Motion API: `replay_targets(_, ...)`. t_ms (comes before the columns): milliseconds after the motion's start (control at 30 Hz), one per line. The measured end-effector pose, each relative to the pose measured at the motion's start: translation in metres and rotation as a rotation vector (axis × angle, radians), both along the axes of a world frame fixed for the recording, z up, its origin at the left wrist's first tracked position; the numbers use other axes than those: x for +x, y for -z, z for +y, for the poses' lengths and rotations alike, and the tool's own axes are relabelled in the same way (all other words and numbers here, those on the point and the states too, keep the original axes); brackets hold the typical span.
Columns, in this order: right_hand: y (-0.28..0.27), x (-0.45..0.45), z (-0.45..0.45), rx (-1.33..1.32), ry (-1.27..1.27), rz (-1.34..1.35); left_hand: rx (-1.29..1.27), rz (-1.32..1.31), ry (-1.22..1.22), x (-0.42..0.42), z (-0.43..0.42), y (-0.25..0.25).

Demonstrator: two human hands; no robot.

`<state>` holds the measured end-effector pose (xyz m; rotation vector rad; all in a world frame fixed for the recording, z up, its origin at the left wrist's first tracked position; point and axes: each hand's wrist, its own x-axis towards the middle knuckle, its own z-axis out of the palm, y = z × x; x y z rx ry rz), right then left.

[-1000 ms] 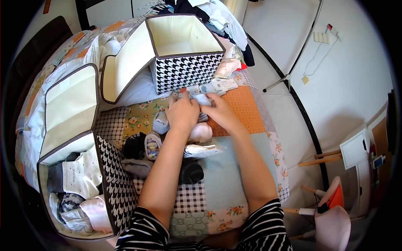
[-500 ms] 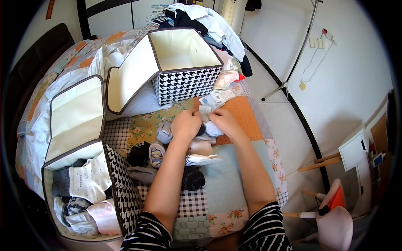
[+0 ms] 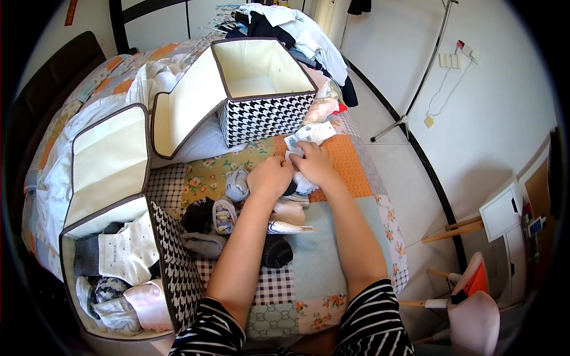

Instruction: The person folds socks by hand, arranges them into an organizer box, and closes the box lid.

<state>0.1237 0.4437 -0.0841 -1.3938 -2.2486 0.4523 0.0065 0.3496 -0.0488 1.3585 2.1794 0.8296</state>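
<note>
My left hand (image 3: 271, 177) is closed over the sock pile on the bed, its fingertips hidden. Beside it on the right, my right hand (image 3: 313, 164) has its fingers pressed around a small white piece of a sock or label. A white sock (image 3: 305, 184) lies under my right hand. Just beyond are pale printed socks (image 3: 311, 135). To the left of my left hand sits a rolled grey sock (image 3: 237, 185). Nearer me are a patterned sock (image 3: 224, 216), a black sock (image 3: 277, 252), a pink sock (image 3: 289, 211) and a striped sock (image 3: 288, 227).
An open houndstooth box (image 3: 267, 116) stands beyond my hands, its lid folded left. Another open box (image 3: 178, 261) at the lower left holds several socks. Clothes (image 3: 314, 35) are heaped behind. A metal stand (image 3: 404, 120) and pink chair (image 3: 473, 320) are on the right.
The camera view has tilted up since the first frame. My right hand has moved slightly up and left, over the white piece, since the second frame.
</note>
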Motion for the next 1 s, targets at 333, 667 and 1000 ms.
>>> replay_targets(333, -0.003, 0.014, 0.009, -0.023, -0.030, 0.071, 0.200, -0.250, 0.111, -0.005, 0.009, 0.019)
replay_targets(667, -0.046, 0.076, -0.056, -0.514, -0.044, 0.004, -0.118, -0.334, 0.675, 0.000, -0.006, -0.007)
replay_targets(1000, 0.013, 0.094, -0.106, -0.372, 0.168, 0.620, -0.083, -0.240, 0.658, 0.021, -0.025, -0.008)
